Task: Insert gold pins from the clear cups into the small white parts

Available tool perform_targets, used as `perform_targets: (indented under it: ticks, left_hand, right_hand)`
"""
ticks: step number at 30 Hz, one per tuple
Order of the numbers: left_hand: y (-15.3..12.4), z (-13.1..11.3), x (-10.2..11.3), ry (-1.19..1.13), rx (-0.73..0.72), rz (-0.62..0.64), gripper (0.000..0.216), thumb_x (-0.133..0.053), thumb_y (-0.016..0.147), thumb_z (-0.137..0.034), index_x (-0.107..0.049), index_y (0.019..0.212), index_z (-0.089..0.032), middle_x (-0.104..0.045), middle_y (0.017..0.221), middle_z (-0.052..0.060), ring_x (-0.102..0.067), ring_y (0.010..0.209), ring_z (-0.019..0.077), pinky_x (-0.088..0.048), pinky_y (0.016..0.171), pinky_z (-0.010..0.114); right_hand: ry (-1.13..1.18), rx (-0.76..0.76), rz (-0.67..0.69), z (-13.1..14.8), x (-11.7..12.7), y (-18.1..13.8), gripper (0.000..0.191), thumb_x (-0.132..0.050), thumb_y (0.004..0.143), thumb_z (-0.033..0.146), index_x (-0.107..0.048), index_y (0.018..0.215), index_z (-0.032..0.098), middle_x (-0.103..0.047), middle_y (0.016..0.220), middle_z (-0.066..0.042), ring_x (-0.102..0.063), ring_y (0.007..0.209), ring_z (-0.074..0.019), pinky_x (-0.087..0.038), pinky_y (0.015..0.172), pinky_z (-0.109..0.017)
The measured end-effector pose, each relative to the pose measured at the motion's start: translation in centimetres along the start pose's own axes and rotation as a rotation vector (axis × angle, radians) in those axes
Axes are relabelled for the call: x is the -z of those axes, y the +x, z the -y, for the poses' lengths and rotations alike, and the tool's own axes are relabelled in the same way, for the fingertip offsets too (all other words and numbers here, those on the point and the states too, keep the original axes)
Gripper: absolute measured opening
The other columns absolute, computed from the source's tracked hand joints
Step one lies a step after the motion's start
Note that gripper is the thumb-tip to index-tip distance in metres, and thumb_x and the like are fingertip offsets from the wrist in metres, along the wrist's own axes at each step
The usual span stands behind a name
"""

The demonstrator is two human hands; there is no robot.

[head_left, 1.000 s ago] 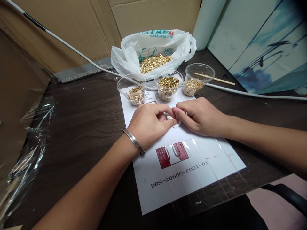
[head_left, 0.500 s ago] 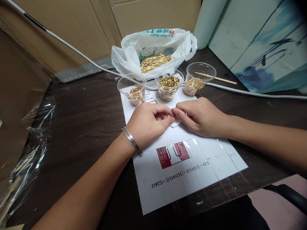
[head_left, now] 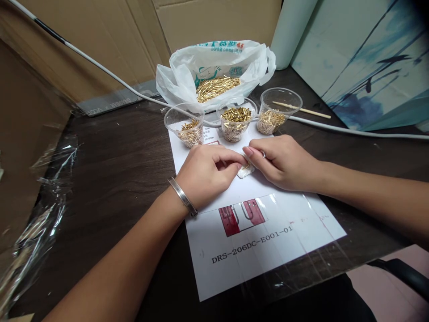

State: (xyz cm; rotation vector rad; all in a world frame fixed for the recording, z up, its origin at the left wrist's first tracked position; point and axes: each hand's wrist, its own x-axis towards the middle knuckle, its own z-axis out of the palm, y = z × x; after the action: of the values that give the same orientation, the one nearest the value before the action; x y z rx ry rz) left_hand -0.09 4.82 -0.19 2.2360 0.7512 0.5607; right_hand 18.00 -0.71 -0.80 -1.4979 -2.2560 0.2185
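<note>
My left hand [head_left: 208, 174] and my right hand [head_left: 281, 161] meet over a white printed sheet [head_left: 254, 241] on the dark table. Both hands are closed in a pinch on a small white piece [head_left: 244, 171] with a few gold pins showing in it. A metal bangle [head_left: 182, 197] sits on my left wrist. Just beyond my fingers stand three clear plastic cups of gold pins: left cup [head_left: 183, 125], middle cup [head_left: 236, 118], right cup [head_left: 276, 109]. Behind them a white plastic bag [head_left: 214, 67] lies open with a heap of gold pins inside.
A white cable [head_left: 351, 132] runs across the back of the table. A thin wooden stick [head_left: 301, 109] rests on the right cup. Cardboard walls [head_left: 100, 40] close off the back and left, crumpled clear film [head_left: 36, 214] lies at the left, and a blue-white panel [head_left: 362, 62] leans at the right.
The small white piece has shifted slightly and more of it now shows between my fingertips. Both hands stay in nearly the same place.
</note>
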Motion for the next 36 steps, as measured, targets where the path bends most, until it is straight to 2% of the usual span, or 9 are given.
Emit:
perform_targets:
  ticks: [7,11,16,19,23,26,30,36]
  left_hand:
    - [0.07,-0.19,-0.24,0.116,-0.073,-0.002,0.014,-0.06,0.078,-0.021,-0.074,0.081,-0.02,-0.061,0.065,0.0,-0.05,0.059,0.0108,-0.039,0.059,0.026]
    - [0.2,-0.03,-0.37,0.163,-0.105,-0.009,0.014,-0.059,0.08,-0.024,-0.074,0.079,-0.021,-0.061,0.069,0.001,-0.05,0.063,0.0115,-0.039,0.061,0.026]
    - [0.26,-0.07,-0.22,0.167,-0.106,0.01,0.015,-0.058,0.082,-0.024,-0.072,0.087,-0.02,-0.059,0.071,0.001,-0.05,0.065,0.0114,-0.039,0.063,0.025]
    - [0.26,-0.15,-0.16,0.166,-0.097,0.021,0.014,-0.058,0.083,-0.025,-0.071,0.086,-0.02,-0.058,0.074,0.001,-0.05,0.067,0.0116,-0.04,0.065,0.025]
    - [0.28,-0.17,-0.16,0.163,-0.085,0.035,0.015,-0.058,0.083,-0.025,-0.071,0.086,-0.02,-0.058,0.075,0.002,-0.05,0.069,0.0119,-0.04,0.067,0.026]
    - [0.27,-0.15,-0.14,0.151,-0.085,0.032,0.014,-0.058,0.083,-0.025,-0.071,0.086,-0.021,-0.058,0.077,0.002,-0.051,0.069,0.0116,-0.039,0.067,0.026]
    - [0.26,-0.14,-0.13,0.156,-0.076,0.032,0.014,-0.059,0.082,-0.026,-0.071,0.085,-0.02,-0.056,0.071,0.001,-0.048,0.064,0.011,-0.037,0.062,0.026]
    - [0.28,-0.13,-0.14,0.151,-0.096,0.034,0.014,-0.059,0.083,-0.026,-0.071,0.086,-0.02,-0.057,0.071,0.0,-0.049,0.065,0.0109,-0.038,0.063,0.025]
  right_hand:
    - [0.017,-0.005,-0.004,0.0,0.12,0.02,0.033,-0.032,0.094,0.03,-0.044,0.065,0.018,-0.044,0.057,0.001,-0.035,0.051,-0.0099,-0.024,0.054,-0.028]
    - [0.041,-0.008,-0.014,-0.04,0.21,-0.04,0.034,-0.032,0.094,0.031,-0.044,0.065,0.018,-0.044,0.057,0.001,-0.036,0.051,-0.0101,-0.024,0.054,-0.028]
    - [0.074,-0.016,-0.039,0.01,0.27,-0.05,0.034,-0.032,0.094,0.032,-0.041,0.064,0.02,-0.044,0.057,0.002,-0.036,0.05,-0.0106,-0.025,0.054,-0.028]
    - [0.092,-0.039,-0.102,0.2,0.43,0.05,0.035,-0.033,0.095,0.031,-0.039,0.062,0.02,-0.044,0.058,0.001,-0.038,0.053,-0.0116,-0.028,0.055,-0.029]
    - [0.138,-0.089,-0.203,0.48,0.8,0.04,0.034,-0.033,0.095,0.03,-0.051,0.069,0.018,-0.05,0.063,-0.002,-0.047,0.059,-0.014,-0.033,0.059,-0.03]
    - [0.167,-0.126,-0.183,0.52,0.95,-0.12,0.035,-0.032,0.096,0.031,-0.06,0.08,0.018,-0.053,0.064,-0.002,-0.049,0.06,-0.014,-0.034,0.058,-0.03]
    - [0.171,-0.085,-0.125,0.37,0.84,-0.24,0.038,-0.033,0.096,0.033,-0.061,0.074,0.019,-0.052,0.057,0.0,-0.047,0.054,-0.0119,-0.033,0.056,-0.028]
    - [0.132,-0.052,-0.149,0.25,0.82,-0.13,0.036,-0.037,0.094,0.029,-0.058,0.067,0.018,-0.052,0.054,0.001,-0.046,0.05,-0.0101,-0.032,0.054,-0.027]
